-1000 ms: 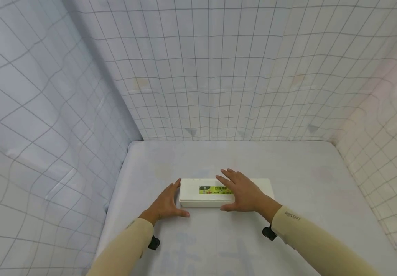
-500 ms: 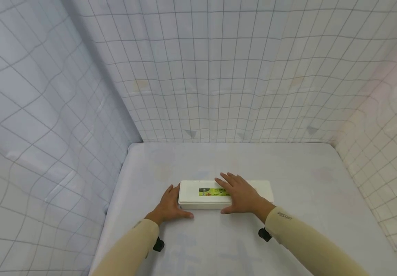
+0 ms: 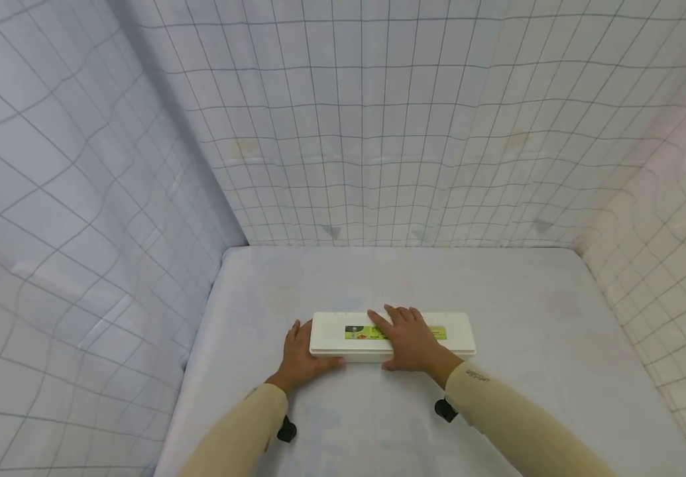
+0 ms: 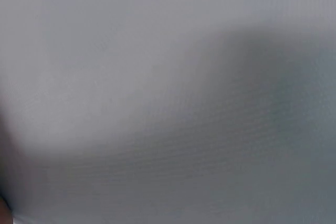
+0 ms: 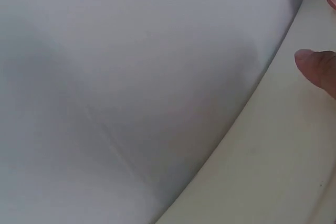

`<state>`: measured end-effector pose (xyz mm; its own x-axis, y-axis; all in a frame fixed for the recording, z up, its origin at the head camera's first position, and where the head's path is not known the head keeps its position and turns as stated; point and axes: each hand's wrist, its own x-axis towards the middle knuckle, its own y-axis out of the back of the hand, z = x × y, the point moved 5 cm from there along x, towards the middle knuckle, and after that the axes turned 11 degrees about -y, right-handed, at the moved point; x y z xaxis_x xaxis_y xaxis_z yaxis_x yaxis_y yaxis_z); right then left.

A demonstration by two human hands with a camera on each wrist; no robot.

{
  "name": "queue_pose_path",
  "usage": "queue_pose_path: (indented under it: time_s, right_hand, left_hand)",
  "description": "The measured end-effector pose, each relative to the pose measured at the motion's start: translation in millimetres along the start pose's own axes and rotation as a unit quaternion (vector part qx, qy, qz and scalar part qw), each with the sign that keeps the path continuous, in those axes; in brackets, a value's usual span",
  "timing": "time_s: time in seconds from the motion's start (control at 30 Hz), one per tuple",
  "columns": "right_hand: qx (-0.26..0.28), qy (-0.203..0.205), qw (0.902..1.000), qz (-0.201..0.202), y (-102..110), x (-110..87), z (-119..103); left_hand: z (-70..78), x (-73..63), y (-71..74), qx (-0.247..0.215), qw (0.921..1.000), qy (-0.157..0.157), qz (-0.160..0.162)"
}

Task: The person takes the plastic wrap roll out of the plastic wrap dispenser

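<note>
On the white surface [image 3: 498, 291], near its front and a little left of the middle, lay the long white box [image 3: 456, 334] with its yellow-green label [image 3: 360, 332] facing up. I had my right hand [image 3: 408, 341] spread flat over the lid, fingers straight and reaching across toward the far edge, thumb down along the near side; I judged that this kept the box pinned so that it would not slide or tip. My left hand [image 3: 301, 354] sat at the box's left end, palm against the short side, fingers pointing away from me and the thumb laid along the near bottom edge, as a stop at that end. Neither hand was curled round the box; both lay open against it. My right wrist camera showed only the thumb tip [image 5: 315, 69] resting on the cream side of the box, with the surface beside it. My left wrist camera gave a grey blur, nothing to tell from.

Set against a second before, my left hand had closed the gap and come up tight against the end of the box, and my thumb had slid further under its near edge. My right hand had drawn leftward and lay more squarely on the lid, so more of the label's right part showed. The box itself had hardly moved.
</note>
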<state>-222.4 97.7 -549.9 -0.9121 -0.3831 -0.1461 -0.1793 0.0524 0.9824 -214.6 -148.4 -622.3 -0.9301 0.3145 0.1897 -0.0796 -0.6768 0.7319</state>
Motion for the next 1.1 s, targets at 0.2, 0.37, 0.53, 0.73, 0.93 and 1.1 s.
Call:
queue_pose_path:
  time_s: [0.2, 0.37, 0.53, 0.73, 0.93, 1.1]
  right_hand:
    - [-0.026, -0.016, 0.9995, 0.011, -4.1, 4.9, -4.7]
    - [-0.016, -0.021, 0.9996, -0.007, -3.9, 7.0, -6.9]
    - [-0.015, -0.024, 0.999, -0.034, -0.2, 7.9, -9.6]
    - [-0.023, -0.033, 0.9973, -0.061, 5.6, 8.9, -13.7]
    - [-0.032, -0.037, 0.9964, -0.069, 3.8, 11.5, -14.4]
    - [-0.036, -0.032, 0.9963, -0.072, 3.8, 13.5, -14.5]
  left_hand:
    - [-1.2, -1.6, 1.2, -0.009, 0.9994, 0.034, 0.009]
    - [-0.8, 0.1, 2.0, 0.014, 0.9992, 0.031, 0.02]
    - [-2.6, -0.1, -1.8, 0.027, 0.999, 0.031, 0.016]
    - [0.2, -0.6, -1.3, 0.034, 0.9989, 0.022, 0.026]
    - [2.3, -2.1, 0.4, 0.026, 0.9988, 0.024, 0.033]
    - [1.8, -1.8, 0.1, 0.025, 0.9988, 0.028, 0.031]
